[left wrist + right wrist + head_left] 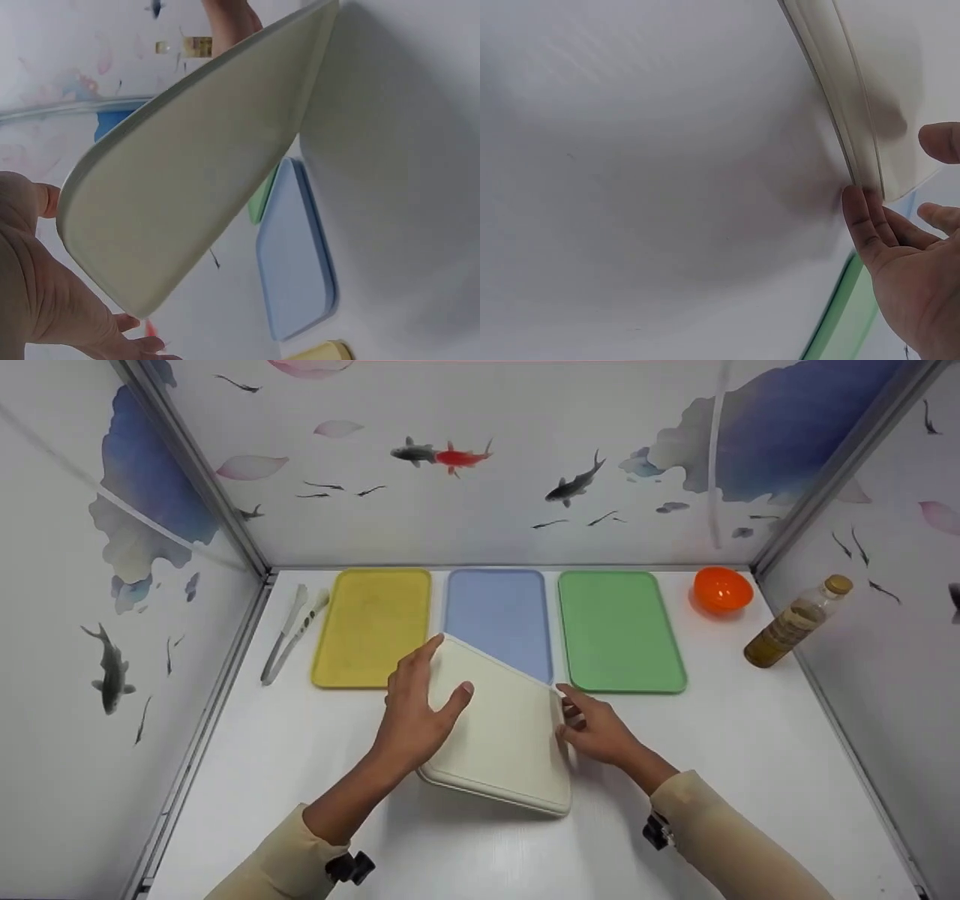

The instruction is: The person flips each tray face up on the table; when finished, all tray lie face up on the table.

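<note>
A cream tray with rounded corners is held tilted above the white table, partly covering the blue tray. My left hand holds its left side, thumb over the face and fingers along the edge. In the left wrist view, that hand lies at the cream tray's rounded end. At the opposite side, my right hand holds the edge. The right wrist view shows this hand's fingertips against the cream tray's rim, with the thumb apart from the face.
Along the back lie a yellow tray and a green tray, either side of the blue one. Metal tongs rest at far left. An orange bowl and an oil bottle stand at right. Printed panels enclose the table.
</note>
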Demonstrator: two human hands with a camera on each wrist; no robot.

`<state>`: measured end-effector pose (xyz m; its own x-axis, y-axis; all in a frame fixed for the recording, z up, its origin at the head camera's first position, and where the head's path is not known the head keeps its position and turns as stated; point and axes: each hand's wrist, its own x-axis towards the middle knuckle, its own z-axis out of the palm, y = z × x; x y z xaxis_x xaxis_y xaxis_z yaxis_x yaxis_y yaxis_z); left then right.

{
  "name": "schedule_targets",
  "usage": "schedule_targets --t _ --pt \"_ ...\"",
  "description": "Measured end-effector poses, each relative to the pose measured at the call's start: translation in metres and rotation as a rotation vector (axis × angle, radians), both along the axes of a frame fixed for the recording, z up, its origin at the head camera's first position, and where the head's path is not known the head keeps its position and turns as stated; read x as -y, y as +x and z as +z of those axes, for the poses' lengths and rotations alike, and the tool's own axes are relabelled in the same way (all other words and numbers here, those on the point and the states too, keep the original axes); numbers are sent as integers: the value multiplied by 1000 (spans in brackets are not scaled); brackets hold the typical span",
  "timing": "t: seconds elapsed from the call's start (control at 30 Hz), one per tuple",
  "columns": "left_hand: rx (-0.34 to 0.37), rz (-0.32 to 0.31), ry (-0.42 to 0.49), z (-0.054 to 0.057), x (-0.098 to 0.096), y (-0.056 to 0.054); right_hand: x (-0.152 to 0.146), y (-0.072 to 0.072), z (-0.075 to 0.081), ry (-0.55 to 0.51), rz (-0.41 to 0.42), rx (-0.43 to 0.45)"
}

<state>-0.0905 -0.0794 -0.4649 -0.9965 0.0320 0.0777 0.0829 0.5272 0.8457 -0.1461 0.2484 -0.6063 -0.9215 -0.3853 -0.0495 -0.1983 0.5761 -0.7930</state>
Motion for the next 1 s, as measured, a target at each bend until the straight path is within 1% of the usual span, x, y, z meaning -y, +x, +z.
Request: schedule_targets --t 0.17,0.3,0.57,0.63,0.8,1.0 --pt "-8 -35 28 15 1 -1 7 1 -2 -15 17 5" --pt "-25 -60 51 26 -1 0 12 3 -2 -30 -2 14" --pt "-73 -98 32 43 -10 2 23 4 -2 -80 -33 38" --pt "-70 -108 28 47 -12 2 26 4 -2 -94 -38 43" --pt "-49 -135 30 55 -16 2 30 4 -3 -115 -51 76" --pt "-65 -165 29 59 -23 -1 34 6 -4 -150 -63 125"
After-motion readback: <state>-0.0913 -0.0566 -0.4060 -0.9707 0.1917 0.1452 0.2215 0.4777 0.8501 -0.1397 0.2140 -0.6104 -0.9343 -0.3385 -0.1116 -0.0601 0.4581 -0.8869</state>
